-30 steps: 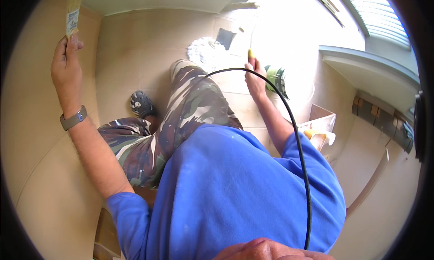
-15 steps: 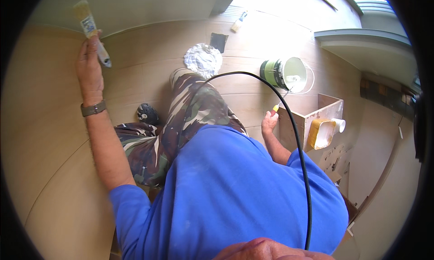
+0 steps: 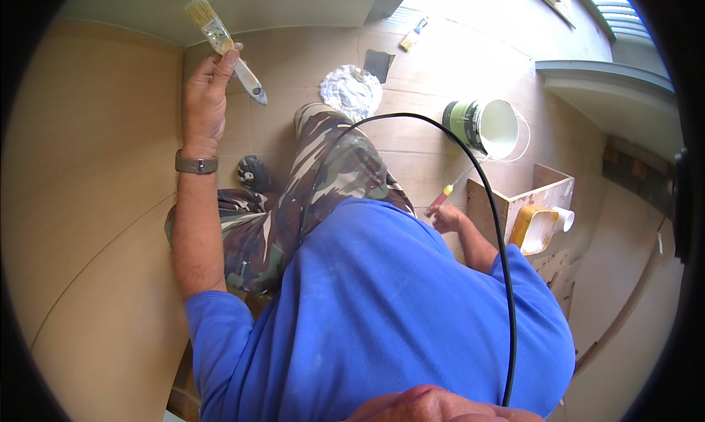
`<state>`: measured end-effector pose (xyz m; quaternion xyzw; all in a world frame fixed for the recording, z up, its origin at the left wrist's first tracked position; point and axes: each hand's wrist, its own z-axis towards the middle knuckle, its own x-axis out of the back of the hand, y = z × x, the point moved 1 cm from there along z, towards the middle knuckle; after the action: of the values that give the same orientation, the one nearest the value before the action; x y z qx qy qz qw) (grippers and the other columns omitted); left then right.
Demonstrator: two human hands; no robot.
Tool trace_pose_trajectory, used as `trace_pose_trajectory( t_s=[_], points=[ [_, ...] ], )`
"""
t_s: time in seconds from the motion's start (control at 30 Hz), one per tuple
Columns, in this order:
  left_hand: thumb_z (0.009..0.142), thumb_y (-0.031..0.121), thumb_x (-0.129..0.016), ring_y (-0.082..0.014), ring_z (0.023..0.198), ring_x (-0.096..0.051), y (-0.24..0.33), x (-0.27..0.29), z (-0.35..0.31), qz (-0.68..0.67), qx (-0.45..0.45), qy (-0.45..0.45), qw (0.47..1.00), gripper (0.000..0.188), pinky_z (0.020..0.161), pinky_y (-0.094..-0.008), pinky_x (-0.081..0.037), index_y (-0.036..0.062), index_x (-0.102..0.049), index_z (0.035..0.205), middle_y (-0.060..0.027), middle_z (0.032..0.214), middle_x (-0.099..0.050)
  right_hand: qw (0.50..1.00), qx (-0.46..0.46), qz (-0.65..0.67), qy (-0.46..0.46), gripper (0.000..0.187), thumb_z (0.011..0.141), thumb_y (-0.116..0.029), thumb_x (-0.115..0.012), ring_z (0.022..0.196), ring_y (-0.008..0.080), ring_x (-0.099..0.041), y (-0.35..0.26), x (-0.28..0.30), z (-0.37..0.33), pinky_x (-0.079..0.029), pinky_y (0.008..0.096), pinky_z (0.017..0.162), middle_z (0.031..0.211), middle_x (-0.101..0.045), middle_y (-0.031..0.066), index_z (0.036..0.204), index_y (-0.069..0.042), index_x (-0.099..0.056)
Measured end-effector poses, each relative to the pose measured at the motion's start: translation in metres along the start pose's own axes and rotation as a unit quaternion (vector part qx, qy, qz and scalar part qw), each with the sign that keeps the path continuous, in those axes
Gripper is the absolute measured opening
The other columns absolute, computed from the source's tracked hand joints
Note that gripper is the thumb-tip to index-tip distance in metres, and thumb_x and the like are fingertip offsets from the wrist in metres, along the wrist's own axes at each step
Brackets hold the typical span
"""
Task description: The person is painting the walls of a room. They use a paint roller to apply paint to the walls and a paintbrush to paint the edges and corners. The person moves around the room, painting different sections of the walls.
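Note:
My left hand [image 3: 208, 102] is raised at the left, fingers closed round the handle of a flat paintbrush [image 3: 214, 33]. Its pale bristles point up and away, near the wall. Low on the right, my right hand [image 3: 449, 218] is closed at the end of a red and yellow paint roller handle [image 3: 441, 195]. The roller's thin metal rod runs toward a green and white paint bucket [image 3: 463, 122], which has pale paint inside and a wire handle. I cannot make out the roller head.
A wooden box [image 3: 521, 190] stands beside my right hand, a yellowish tub [image 3: 534, 229] and white cup [image 3: 565, 218] on it. Ahead on the floor lie a crumpled white cloth [image 3: 351, 93], a grey sheet [image 3: 378, 66] and another paintbrush [image 3: 415, 34]. A black cable [image 3: 490, 190] arches across the view.
The view has shifted, moving most things rightward. My left hand with the paintbrush has come closer to the middle. My right hand has drawn back, and the white roller head no longer shows in the bucket.

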<state>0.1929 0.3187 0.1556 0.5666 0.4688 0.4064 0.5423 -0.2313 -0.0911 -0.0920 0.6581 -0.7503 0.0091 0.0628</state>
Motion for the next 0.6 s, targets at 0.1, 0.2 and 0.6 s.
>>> trace_pose_trajectory(
  t_s=[0.1, 0.2, 0.6],
  points=[
    [0.089, 0.024, -0.058, -0.0117, 0.09, -0.054, -0.01, -0.013, -0.003, -0.072, 0.023, -0.007, 0.997, 0.03, 0.081, -0.0277, -0.041, 0.0052, -0.059, 0.111, -0.0035, 0.107, -0.06, 0.91, 0.06, -0.411, -0.006, 0.022, 0.083, -0.019, -0.055, 0.068, 0.0251, -0.065, -0.068, -0.021, -0.053, -0.052, 0.0402, 0.058, 0.071, -0.064, 0.0153, 0.081, 0.002, -0.06],
    [0.086, 0.022, -0.063, -0.0082, 0.082, -0.052, -0.016, -0.073, -0.011, -0.165, 0.046, -0.014, 0.985, 0.025, 0.076, -0.0258, -0.041, 0.0057, -0.063, 0.106, -0.0006, 0.097, -0.061, 0.936, 0.322, -0.134, 0.048, 0.032, 0.086, -0.031, -0.055, 0.073, 0.0207, -0.062, -0.157, -0.038, -0.111, -0.052, 0.0343, 0.061, 0.08, -0.063, 0.0114, 0.095, 0.0, -0.061],
    [0.084, 0.023, -0.066, -0.0066, 0.078, -0.051, -0.038, -0.199, -0.032, -0.222, 0.084, -0.064, 0.969, 0.025, 0.074, -0.0216, -0.042, 0.0036, -0.065, 0.1, 0.0008, 0.086, -0.061, 0.729, 0.515, 0.236, -0.384, 0.048, 0.093, -0.036, -0.044, 0.083, 0.0177, -0.061, -0.238, -0.093, -0.231, -0.047, 0.0288, 0.067, 0.098, -0.062, 0.0149, 0.117, 0.005, -0.051]
  ],
)
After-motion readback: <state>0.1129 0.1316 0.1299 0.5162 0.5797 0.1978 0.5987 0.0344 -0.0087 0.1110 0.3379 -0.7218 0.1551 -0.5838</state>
